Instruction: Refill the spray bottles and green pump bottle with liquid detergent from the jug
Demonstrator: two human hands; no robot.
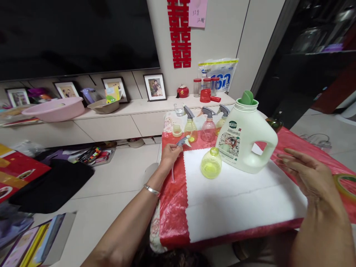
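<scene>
The left hand [170,154] pinches a spray head [182,141]. The right hand [310,172], slightly blurred, is loosely open near the jug [246,139], seemingly empty.

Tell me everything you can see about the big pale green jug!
The jug looks like plastic and stands upright on the white cloth. A darker green spout-like piece sticks up from its ridged neck, with no cap over it. One side has a loop handle; the front has a photo label beneath a dark green logo. The right hand is beside the handle, not holding it. How full it is, I can't tell.
</scene>
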